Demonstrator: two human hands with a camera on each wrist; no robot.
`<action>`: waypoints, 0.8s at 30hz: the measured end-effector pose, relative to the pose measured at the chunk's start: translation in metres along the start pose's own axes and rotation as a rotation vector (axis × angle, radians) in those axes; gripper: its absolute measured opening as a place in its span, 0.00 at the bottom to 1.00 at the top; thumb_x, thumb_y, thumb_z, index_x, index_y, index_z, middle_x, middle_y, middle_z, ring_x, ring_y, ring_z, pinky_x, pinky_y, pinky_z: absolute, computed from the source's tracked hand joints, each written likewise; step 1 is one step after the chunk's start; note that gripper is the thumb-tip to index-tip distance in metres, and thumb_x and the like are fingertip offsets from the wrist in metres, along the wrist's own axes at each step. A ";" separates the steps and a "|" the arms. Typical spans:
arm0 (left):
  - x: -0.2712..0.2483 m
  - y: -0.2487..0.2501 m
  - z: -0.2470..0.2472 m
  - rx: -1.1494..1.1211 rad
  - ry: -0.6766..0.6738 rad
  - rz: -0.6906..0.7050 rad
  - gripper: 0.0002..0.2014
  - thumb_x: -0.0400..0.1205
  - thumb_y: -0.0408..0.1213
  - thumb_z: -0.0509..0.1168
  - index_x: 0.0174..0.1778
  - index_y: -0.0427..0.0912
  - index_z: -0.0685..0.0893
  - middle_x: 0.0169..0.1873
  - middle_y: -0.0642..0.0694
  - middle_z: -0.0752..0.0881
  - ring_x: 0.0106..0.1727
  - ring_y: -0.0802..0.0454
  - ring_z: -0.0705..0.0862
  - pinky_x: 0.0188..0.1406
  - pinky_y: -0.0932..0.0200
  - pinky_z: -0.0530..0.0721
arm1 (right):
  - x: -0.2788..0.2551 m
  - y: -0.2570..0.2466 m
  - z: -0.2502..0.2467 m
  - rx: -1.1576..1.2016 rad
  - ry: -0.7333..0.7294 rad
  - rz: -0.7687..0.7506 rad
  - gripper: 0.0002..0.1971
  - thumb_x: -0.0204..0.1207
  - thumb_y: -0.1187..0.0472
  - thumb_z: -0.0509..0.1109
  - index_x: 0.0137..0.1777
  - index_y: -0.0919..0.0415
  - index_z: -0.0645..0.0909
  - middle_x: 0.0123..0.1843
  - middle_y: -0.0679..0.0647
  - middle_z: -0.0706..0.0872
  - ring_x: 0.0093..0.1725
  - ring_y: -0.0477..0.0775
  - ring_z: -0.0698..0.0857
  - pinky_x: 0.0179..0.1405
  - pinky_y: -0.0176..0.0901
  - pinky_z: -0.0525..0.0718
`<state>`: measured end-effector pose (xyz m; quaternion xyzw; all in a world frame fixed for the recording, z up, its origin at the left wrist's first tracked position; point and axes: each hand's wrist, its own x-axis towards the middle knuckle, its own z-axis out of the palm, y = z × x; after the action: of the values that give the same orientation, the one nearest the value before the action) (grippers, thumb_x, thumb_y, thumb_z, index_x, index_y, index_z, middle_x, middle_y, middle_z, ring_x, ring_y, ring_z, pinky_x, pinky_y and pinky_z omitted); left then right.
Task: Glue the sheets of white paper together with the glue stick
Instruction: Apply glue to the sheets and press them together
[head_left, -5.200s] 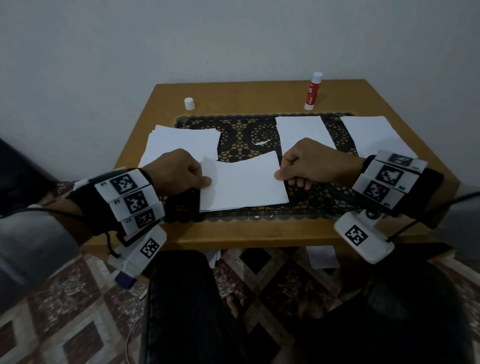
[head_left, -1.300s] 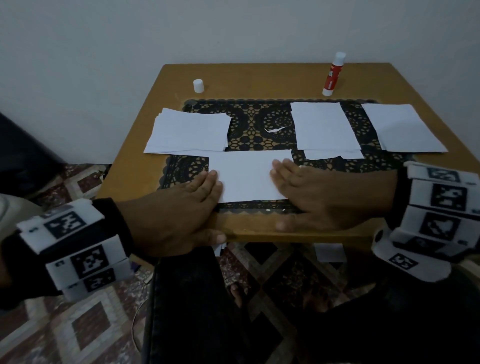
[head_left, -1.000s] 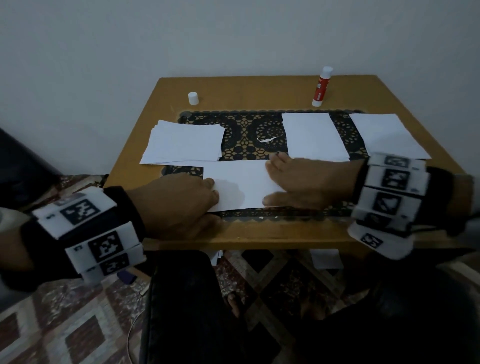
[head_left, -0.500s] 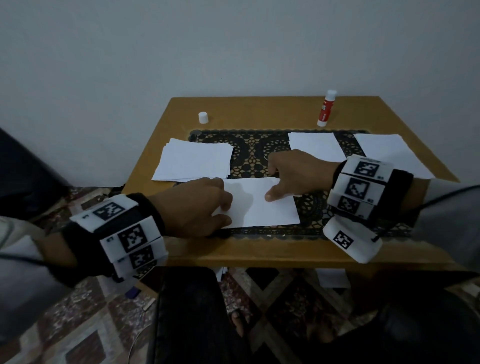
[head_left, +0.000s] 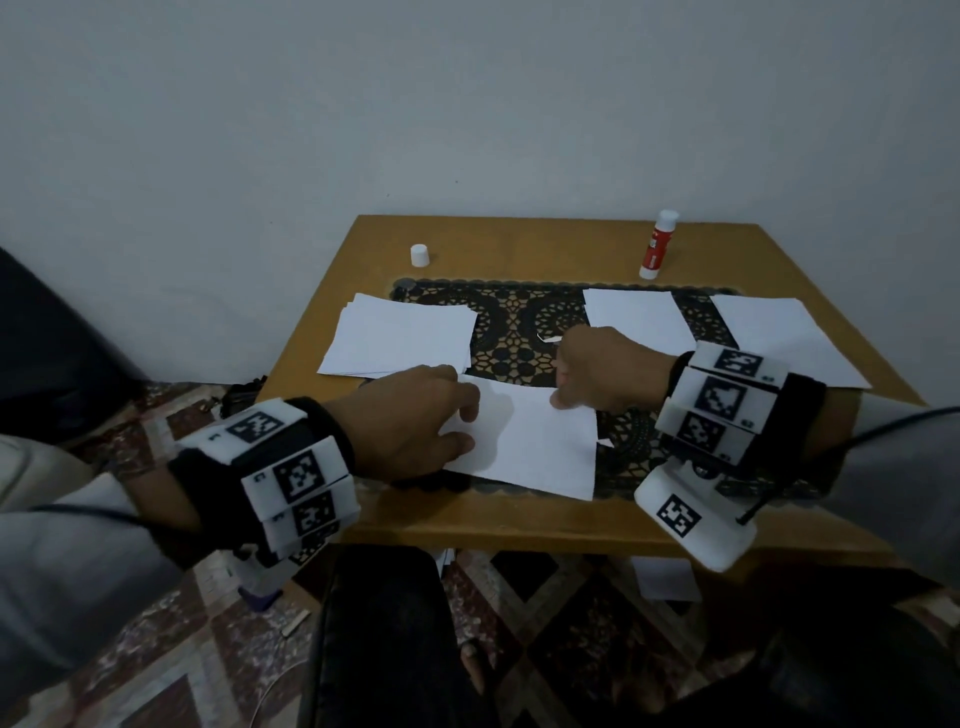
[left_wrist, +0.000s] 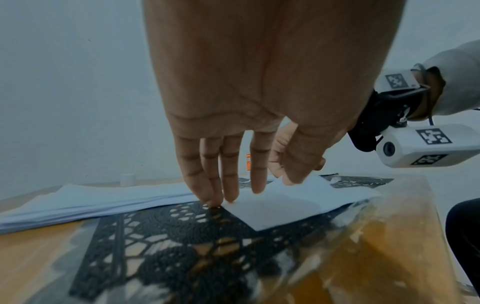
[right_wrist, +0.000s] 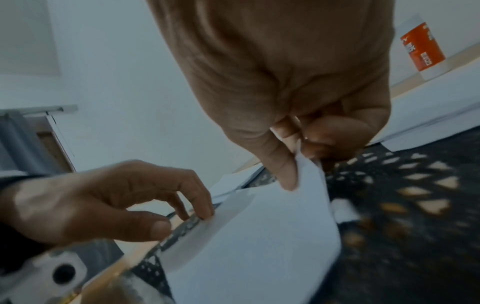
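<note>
The white paper sheet (head_left: 540, 447) lies near the front of the black lace mat (head_left: 519, 317). My right hand (head_left: 561, 400) pinches its far right corner between thumb and fingers, and that corner curls up off the mat (right_wrist: 309, 172). With straight fingers, my left hand (head_left: 465, 421) touches the sheet's left edge, its fingertips (left_wrist: 215, 199) down at the paper's corner (left_wrist: 272, 207). The red glue stick (head_left: 655, 244) stands uncapped at the back right. Its white cap (head_left: 420, 255) stands at the back left.
A stack of white sheets (head_left: 400, 335) lies on the left of the wooden table (head_left: 519, 244). Two more white sheets (head_left: 639, 317) (head_left: 784, 332) lie on the right. A wall rises right behind the table. A scrap of paper (head_left: 665, 577) lies on the floor.
Both palms pressed flat on the sheet a second ago. Now my right hand has closed on the far right corner and lifts it; my left fingers have slid to the left edge.
</note>
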<state>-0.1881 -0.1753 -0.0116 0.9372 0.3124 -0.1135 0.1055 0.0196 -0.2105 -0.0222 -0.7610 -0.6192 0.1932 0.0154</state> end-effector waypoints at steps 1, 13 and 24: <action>0.000 0.000 0.001 -0.017 0.023 -0.008 0.14 0.83 0.48 0.61 0.64 0.50 0.76 0.60 0.48 0.77 0.54 0.52 0.75 0.59 0.53 0.79 | -0.001 0.000 -0.002 0.007 -0.002 0.022 0.15 0.74 0.65 0.75 0.31 0.63 0.72 0.34 0.58 0.79 0.35 0.56 0.79 0.36 0.46 0.77; 0.018 -0.002 -0.003 -0.195 0.249 0.039 0.23 0.82 0.40 0.65 0.74 0.45 0.72 0.67 0.45 0.79 0.66 0.47 0.76 0.65 0.55 0.73 | -0.029 0.014 -0.029 0.165 -0.005 -0.263 0.10 0.77 0.60 0.75 0.37 0.65 0.83 0.27 0.43 0.79 0.22 0.36 0.76 0.26 0.27 0.72; 0.035 -0.025 -0.029 -0.252 0.316 0.002 0.05 0.81 0.36 0.67 0.45 0.38 0.82 0.39 0.47 0.79 0.41 0.50 0.76 0.34 0.58 0.66 | -0.021 0.016 -0.038 0.328 0.170 -0.357 0.10 0.76 0.58 0.76 0.38 0.64 0.83 0.25 0.42 0.80 0.24 0.39 0.77 0.26 0.33 0.78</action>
<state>-0.1719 -0.1280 0.0033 0.9231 0.3359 0.0752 0.1715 0.0436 -0.2261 0.0147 -0.6404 -0.7007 0.2203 0.2245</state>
